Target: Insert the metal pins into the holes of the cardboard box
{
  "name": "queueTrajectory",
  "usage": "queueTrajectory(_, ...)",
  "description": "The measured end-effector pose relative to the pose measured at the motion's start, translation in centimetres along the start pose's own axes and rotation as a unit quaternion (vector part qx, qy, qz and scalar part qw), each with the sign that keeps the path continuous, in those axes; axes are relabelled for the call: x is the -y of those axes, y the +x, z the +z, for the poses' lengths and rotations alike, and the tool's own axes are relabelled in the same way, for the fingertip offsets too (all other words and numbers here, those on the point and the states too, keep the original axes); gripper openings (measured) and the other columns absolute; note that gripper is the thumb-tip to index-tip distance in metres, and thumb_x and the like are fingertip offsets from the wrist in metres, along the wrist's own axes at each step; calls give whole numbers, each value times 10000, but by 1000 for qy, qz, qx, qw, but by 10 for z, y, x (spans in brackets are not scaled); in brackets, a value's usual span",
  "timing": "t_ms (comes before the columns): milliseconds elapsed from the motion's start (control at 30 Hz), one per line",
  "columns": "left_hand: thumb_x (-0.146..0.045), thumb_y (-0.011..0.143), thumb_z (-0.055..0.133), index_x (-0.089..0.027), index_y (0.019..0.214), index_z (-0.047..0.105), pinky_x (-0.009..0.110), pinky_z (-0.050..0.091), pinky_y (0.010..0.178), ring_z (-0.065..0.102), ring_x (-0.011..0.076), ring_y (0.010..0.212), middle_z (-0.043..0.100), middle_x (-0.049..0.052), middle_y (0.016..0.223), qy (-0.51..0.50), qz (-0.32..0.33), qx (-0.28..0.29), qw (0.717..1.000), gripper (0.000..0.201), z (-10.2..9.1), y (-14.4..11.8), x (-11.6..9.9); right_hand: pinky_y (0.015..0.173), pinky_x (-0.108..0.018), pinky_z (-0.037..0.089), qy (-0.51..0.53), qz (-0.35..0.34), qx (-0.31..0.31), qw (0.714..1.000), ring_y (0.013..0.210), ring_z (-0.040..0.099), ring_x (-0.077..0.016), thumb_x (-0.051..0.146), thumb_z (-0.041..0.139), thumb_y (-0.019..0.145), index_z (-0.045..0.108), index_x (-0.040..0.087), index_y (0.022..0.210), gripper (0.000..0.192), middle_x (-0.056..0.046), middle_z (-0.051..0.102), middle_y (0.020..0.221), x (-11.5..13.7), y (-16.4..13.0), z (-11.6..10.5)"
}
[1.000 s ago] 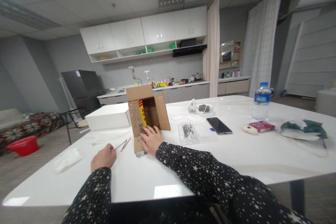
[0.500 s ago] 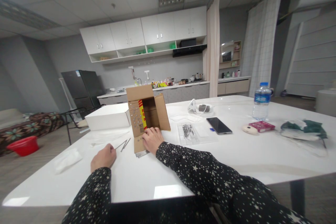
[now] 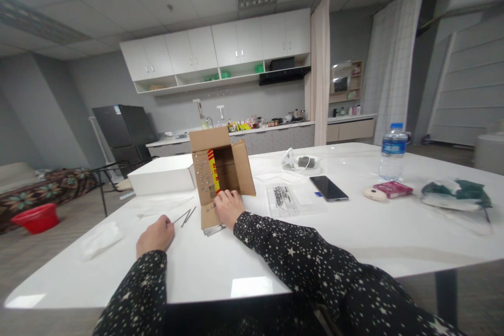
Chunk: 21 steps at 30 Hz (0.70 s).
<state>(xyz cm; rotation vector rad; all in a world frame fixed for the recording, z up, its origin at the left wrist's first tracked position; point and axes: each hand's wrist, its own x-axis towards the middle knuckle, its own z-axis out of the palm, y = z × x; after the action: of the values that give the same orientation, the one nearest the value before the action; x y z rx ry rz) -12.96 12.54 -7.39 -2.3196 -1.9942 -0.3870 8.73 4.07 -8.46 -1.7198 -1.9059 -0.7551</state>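
Head view: right hand is lying palm down at the open mouth of the cardboard box, fingers together and pressing on the box's lower flap, gripping nothing. Box is lying on its side on the white desk, opening facing the person, top flap sticking up, side flap swung out to the right, red-and-yellow print showing inside. A thin stack of grey sheets is poking out from under the lower flap, just beside the right wrist.

Left hand is resting on the desk, curled into a loose fist, fingertips pinching the near end of thin metal rods. Rods are lying on the desk between that hand and the box, angled toward the box.

White flat box is sitting just left of and behind the cardboard box. Crumpled white tissue is lying near the left desk edge. Clear plastic bag with small metal parts is lying right of the cardboard box, then a black phone. Water bottle, red pack and green cloth are sitting well apart at the far right.
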Motion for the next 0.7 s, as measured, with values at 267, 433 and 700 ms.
queueTrajectory(267,-342,804,342,-232,932,598,351,454,669,647,287,817,687,145,948,1,-2,2,1000,307,-1,-1,-1,767,-382,332,-2,-3,-3,1000,915,443,-230,141,392,911,550,143,953,164,-109,555,974,0,1,1)
queueTrajectory(433,-329,811,326,-229,941,591,349,453,676,647,289,840,687,150,962,3,-1,6,1000,312,-4,-3,-4,780,-368,323,31,7,-9,999,912,444,-218,124,397,901,538,156,976,163,-96,559,980,0,0,-2)
queueTrajectory(700,-330,816,329,-226,951,596,348,452,684,649,288,851,688,150,969,6,0,5,1000,316,-3,-3,-3,791,-344,314,81,8,-15,997,878,483,-190,172,380,939,521,152,982,148,-72,603,954,0,-1,-4)
